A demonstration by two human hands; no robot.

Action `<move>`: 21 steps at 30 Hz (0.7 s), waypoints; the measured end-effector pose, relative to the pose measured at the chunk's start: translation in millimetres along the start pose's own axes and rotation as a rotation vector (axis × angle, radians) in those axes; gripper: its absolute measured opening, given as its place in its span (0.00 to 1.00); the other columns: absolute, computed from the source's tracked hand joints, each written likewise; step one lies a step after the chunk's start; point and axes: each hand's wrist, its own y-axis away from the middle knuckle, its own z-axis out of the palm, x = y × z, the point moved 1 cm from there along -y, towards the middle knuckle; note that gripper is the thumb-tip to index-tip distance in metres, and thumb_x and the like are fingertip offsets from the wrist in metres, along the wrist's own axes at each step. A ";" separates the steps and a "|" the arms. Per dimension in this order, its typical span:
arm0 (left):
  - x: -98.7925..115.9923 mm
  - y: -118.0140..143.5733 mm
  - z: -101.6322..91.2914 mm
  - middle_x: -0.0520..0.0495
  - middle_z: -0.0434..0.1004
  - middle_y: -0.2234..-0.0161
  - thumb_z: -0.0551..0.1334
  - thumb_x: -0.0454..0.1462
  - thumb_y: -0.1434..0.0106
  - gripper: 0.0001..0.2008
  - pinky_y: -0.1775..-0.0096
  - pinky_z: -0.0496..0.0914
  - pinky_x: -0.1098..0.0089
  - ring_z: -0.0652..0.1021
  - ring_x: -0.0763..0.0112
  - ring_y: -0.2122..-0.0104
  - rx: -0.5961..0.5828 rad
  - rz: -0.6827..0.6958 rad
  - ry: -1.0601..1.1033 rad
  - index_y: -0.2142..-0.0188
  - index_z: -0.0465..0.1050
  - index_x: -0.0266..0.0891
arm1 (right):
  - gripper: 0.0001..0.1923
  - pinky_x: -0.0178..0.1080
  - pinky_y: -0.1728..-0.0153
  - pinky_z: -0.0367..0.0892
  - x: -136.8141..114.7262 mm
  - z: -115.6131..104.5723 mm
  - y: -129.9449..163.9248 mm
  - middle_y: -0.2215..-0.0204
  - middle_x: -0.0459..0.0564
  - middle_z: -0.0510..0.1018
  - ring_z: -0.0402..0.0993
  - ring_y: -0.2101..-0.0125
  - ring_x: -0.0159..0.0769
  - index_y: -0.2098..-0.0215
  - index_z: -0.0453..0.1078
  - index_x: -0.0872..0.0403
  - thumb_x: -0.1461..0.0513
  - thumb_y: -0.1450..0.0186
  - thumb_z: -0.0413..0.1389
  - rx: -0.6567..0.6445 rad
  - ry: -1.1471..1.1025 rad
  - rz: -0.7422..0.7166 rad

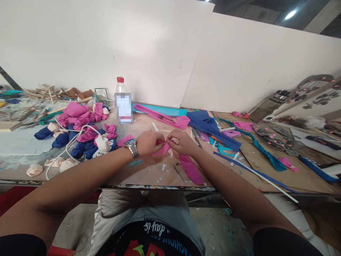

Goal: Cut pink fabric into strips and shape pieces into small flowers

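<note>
Pink fabric strip [186, 165], soft, creased, pinched at its upper end between left hand [149, 143] and right hand [181, 142], both grasping it, long axis trailing from the fingers toward the bench [149, 170] edge, below the right wrist

Head camera – looks forward, down – close over worktable [149, 170].

Pink fabric piece [163, 149]: crumpled, pinched at top between both hands, lower part resting on table edge.
</note>
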 end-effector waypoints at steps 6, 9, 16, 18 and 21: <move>-0.3 -1.3 -0.8 0.50 0.74 0.77 0.58 0.40 0.38 0.11 0.71 0.55 0.68 0.69 0.70 0.77 0.003 -0.037 0.001 0.73 0.75 0.40 | 0.04 0.41 0.62 0.67 -0.7 -0.7 0.8 0.69 0.50 0.80 0.74 0.66 0.38 0.66 0.73 0.53 0.61 0.35 0.57 -0.017 -0.035 0.029; -0.5 -1.5 -1.4 0.50 0.74 0.77 0.59 0.42 0.38 0.11 0.71 0.55 0.69 0.69 0.71 0.77 -0.004 -0.038 0.039 0.73 0.74 0.40 | 0.05 0.40 0.62 0.67 0.4 -0.2 0.9 0.69 0.49 0.79 0.74 0.66 0.38 0.65 0.74 0.53 0.60 0.33 0.57 -0.023 -0.038 0.016; -2.1 -2.9 -5.0 0.53 0.67 0.81 0.55 0.41 0.37 0.16 0.72 0.54 0.69 0.64 0.74 0.79 -0.098 -0.067 0.174 0.79 0.68 0.38 | 0.07 0.41 0.62 0.67 0.5 -2.9 1.3 0.69 0.50 0.79 0.73 0.66 0.38 0.64 0.74 0.53 0.58 0.32 0.56 0.000 -0.006 0.025; -3.3 -3.6 -5.3 0.54 0.65 0.82 0.55 0.40 0.37 0.16 0.72 0.54 0.69 0.63 0.75 0.78 -0.124 -0.066 0.212 0.79 0.68 0.37 | 0.07 0.41 0.62 0.67 -0.7 -3.9 1.4 0.69 0.50 0.79 0.73 0.66 0.38 0.65 0.74 0.53 0.58 0.33 0.57 -0.006 -0.023 0.031; -5.2 -4.0 -4.7 0.55 0.65 0.81 0.55 0.40 0.37 0.15 0.72 0.54 0.69 0.63 0.75 0.78 -0.156 -0.071 0.258 0.78 0.68 0.37 | 0.07 0.41 0.62 0.68 -0.3 -3.7 1.7 0.69 0.50 0.80 0.74 0.66 0.38 0.65 0.75 0.52 0.58 0.33 0.58 -0.002 -0.035 0.027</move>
